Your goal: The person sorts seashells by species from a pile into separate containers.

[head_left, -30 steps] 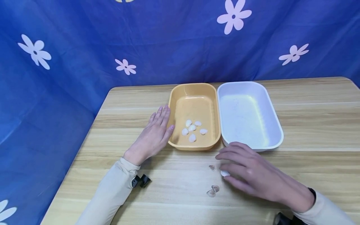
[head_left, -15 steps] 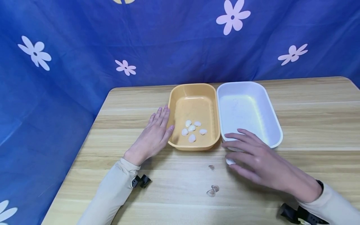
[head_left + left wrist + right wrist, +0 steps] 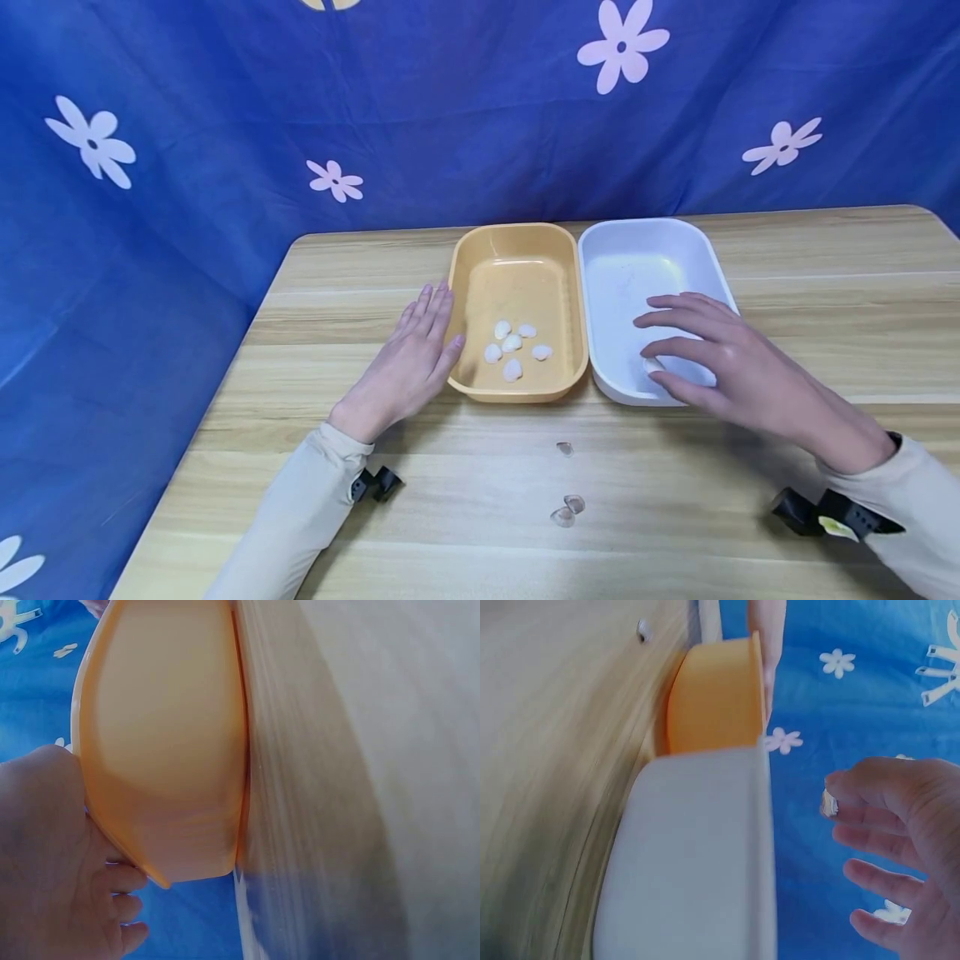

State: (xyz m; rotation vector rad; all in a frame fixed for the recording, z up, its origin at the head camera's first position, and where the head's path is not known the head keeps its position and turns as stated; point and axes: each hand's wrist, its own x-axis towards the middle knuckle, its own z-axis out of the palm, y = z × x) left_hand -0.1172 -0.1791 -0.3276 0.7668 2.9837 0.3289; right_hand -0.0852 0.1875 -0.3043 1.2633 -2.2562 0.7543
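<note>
My right hand [image 3: 720, 358] is over the near part of the white tub [image 3: 622, 275], pinching a small white seashell [image 3: 653, 365] between thumb and index finger. The other fingers are spread. In the right wrist view the shell [image 3: 829, 804] shows at the fingertips, above the tub's rim. My left hand [image 3: 408, 358] rests with straight fingers against the left rim of the orange-tan tub [image 3: 517, 292]. Several white shells [image 3: 512, 342] lie inside that tub. The left wrist view shows the left hand [image 3: 52, 855] along the tub's rim.
On the wooden table [image 3: 465, 517], in front of the tubs, lie a small brownish shell [image 3: 565, 448] and a pair of brownish shells [image 3: 563, 516] close together. The two tubs stand side by side. A blue flowered cloth [image 3: 465, 108] hangs behind the table.
My right hand has carried the white shell from low over the table, up and away from me to above the white tub. My left hand has stayed in place.
</note>
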